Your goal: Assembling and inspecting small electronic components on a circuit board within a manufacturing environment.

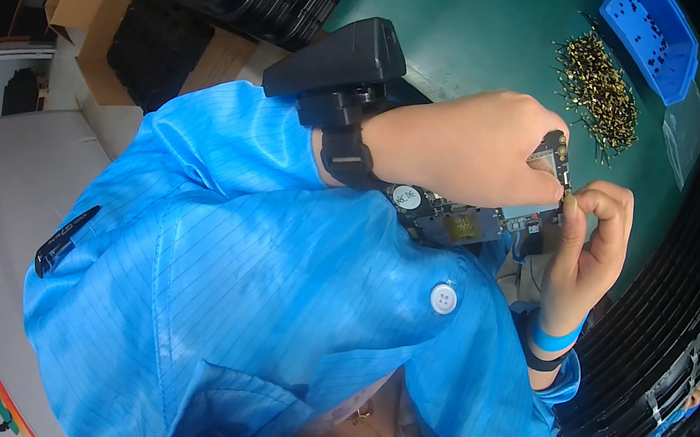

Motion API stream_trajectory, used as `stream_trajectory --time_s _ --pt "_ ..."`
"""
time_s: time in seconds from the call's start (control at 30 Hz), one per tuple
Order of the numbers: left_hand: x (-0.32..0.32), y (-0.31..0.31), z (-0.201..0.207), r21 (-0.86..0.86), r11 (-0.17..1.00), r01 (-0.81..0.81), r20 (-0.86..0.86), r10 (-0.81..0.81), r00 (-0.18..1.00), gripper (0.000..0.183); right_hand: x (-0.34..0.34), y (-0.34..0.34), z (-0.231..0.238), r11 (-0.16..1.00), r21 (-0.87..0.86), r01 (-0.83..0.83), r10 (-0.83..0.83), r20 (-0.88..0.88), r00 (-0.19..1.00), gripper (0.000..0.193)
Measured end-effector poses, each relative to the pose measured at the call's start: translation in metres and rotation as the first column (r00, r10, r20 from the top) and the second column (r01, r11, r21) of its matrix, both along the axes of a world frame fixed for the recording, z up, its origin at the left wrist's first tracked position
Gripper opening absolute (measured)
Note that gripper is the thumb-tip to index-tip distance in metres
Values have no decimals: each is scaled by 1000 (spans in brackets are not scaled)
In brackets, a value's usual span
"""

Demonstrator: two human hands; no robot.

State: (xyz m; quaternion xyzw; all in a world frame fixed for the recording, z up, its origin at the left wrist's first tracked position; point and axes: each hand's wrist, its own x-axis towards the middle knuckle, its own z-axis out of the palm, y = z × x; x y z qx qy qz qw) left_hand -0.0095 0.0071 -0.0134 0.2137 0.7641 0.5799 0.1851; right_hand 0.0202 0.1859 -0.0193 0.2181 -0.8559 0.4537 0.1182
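Fingers (614, 204) of the right hand (591, 243) are pinched close, thumb against pointing finger, and look to hold the low end of a small circuit board (553, 147). Whether a tiny part also sits between them is too small to tell. The left hand (508, 147) is curled around the other side of the board and holds it up in the air, tilted. Just below that hand, another circuit board (463, 225) with a round white sticker (406, 197) shows between the left arm and the blue smock (269, 270).

The little board could bend or crack if both hands press too hard. It could also slip and drop if one pinch gets loose. The black box (338, 61) on the left wrist might bump things if that arm swings.

Farther out, a pile of small black wires with gold ends (599, 93) lies on the green worktop (455, 16). A sleeve could sweep them about or tangle them. Past it sits a blue bin (657, 43) with tiny black bits, near a clear plastic bag (683, 139). Black trays (670, 278) stand stacked at the right.
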Motion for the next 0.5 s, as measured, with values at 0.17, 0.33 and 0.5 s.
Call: stream_trajectory --time_s 0.17,0.33,0.5 --pt "0 1 1 -7 1000 5 -33 -5 999 19 0 2 1 1000 2 -1 1 42 999 10" --pt "1 3 -2 9 1000 -18 -44 19 999 21 0 3 2 1000 -3 -19 20 74 997 10" --pt "2 3 3 26 999 -36 3 36 999 21 0 4 3 999 -21 -38 40 109 993 10"
